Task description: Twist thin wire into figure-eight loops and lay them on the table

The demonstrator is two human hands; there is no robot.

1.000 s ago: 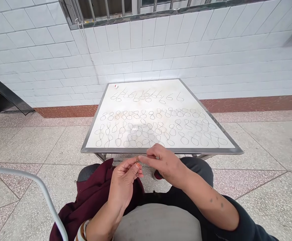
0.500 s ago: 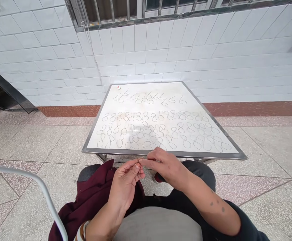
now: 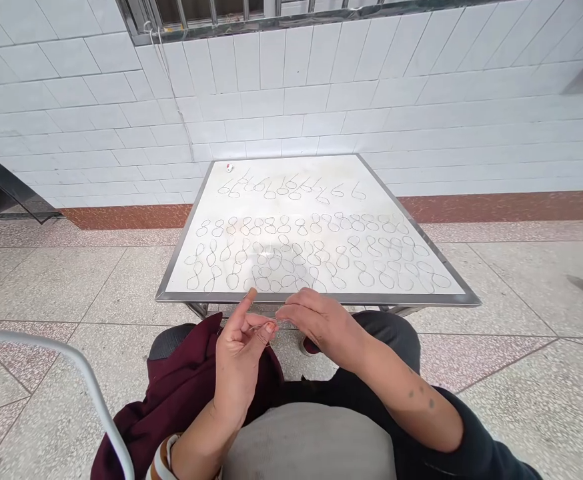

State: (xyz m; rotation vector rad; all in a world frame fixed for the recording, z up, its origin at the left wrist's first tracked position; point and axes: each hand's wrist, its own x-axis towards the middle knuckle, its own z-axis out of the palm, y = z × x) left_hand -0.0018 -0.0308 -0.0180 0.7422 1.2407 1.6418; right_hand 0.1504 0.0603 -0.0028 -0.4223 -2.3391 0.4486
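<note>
Thin wire, a small piece (image 3: 266,325), sits pinched between our two hands just in front of the table's near edge, over our lap; its shape is too fine to make out. Left hand (image 3: 241,353) is mostly closed, thumb and middle fingers nipping the wire, index finger sticking up free. Right hand (image 3: 321,323) is loosely curled, fingertips meeting the left's on the same piece. On the table (image 3: 316,300), a white board in a grey metal rim, lie lots of finished wire loops: figure-eight shapes (image 3: 316,257) in roughly three crowded rows across the middle and near side, some overlapping, and a sparser row of six-like loops with tails (image 3: 291,190) at the far side. So we judge many pieces done and the one in hand under way; how many remain we cannot tell. Tiny red-and-white thing (image 3: 230,168) at the table's far left corner. Dark red cloth (image 3: 181,393) on our lap, left of the hands. Glossy white wall tiles (image 3: 321,100) behind the table, speckled stone floor (image 3: 521,280) around it.
</note>
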